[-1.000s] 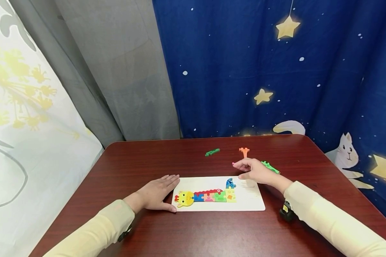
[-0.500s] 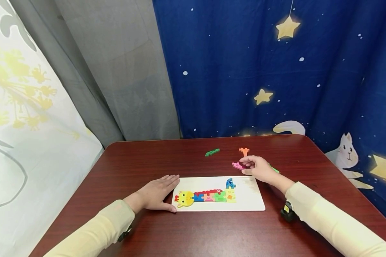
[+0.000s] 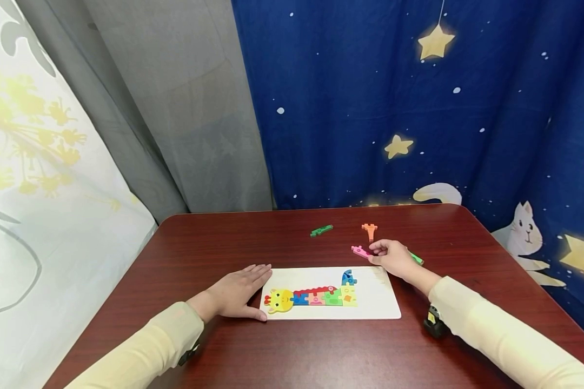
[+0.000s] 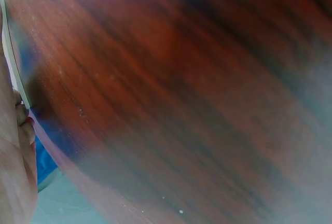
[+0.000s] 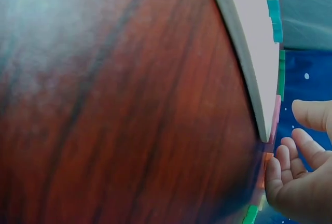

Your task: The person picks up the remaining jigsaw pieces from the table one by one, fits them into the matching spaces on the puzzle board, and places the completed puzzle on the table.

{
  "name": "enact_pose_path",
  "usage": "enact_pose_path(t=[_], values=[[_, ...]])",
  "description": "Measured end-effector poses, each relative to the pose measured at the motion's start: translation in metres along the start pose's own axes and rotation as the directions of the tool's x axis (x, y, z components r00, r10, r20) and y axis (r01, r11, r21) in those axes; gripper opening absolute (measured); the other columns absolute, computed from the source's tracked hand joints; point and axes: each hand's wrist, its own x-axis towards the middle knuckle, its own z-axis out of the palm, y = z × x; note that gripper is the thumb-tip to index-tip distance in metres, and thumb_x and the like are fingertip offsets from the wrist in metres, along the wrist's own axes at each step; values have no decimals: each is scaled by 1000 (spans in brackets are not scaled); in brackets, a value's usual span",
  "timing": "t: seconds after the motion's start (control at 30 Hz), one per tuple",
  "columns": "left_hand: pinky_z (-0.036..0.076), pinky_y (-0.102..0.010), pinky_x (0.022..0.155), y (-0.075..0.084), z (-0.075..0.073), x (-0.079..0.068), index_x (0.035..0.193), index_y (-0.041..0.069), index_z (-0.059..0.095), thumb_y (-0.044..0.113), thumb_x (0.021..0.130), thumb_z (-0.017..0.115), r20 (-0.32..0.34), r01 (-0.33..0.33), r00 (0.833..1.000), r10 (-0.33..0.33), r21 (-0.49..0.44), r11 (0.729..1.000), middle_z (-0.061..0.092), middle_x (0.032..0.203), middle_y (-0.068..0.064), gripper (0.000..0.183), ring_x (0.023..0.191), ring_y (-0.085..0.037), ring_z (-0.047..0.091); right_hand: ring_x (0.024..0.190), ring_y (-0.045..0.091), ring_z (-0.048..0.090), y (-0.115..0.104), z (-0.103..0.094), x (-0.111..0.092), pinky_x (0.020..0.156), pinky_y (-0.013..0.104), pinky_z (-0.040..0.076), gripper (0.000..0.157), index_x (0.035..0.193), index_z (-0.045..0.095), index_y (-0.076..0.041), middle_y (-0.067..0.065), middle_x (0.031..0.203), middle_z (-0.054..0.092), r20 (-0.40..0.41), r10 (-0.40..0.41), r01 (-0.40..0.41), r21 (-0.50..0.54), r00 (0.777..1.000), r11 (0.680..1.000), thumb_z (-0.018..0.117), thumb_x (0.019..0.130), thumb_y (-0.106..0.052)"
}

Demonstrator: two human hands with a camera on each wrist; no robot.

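A white puzzle board [image 3: 377,302] lies on the table, carrying a giraffe puzzle with a yellow head [image 3: 280,301] at its left and joined colored pieces to the right. My left hand [image 3: 238,292] rests flat on the board's left edge, fingers straight. Beyond the board's back right corner hovers my right hand [image 3: 394,258], its fingers loosely bent beside a pink puzzle piece [image 3: 359,250]. In the right wrist view, a gap shows between the thumb and fingers of that hand [image 5: 306,167], with nothing held. A light green piece [image 3: 417,259] is partly hidden behind this hand.
An orange puzzle piece [image 3: 370,230] and a dark green one [image 3: 322,230] lie farther back on the brown table [image 3: 214,237]. Behind the table's far edge hang a grey curtain [image 3: 185,108] and a blue starry curtain [image 3: 340,108].
My right hand has drawn slightly right, off the pink piece, which it mostly covered a second ago. The orange piece shows fully now. My left hand and the board have stayed put.
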Motion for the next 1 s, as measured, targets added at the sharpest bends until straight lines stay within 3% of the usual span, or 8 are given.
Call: enact_pose_path(t=[1.0], values=[[18,-36,116,1,0,0,154,6,24,88,78,28,-10,-12,1000,12,10,1000,21,159,-9,112,145,-22,21,76,19,56,14,7,4,67,29,45,21,100,67,1,5,84,63,-45,62,-63,-3,997,998,75,83,-9]])
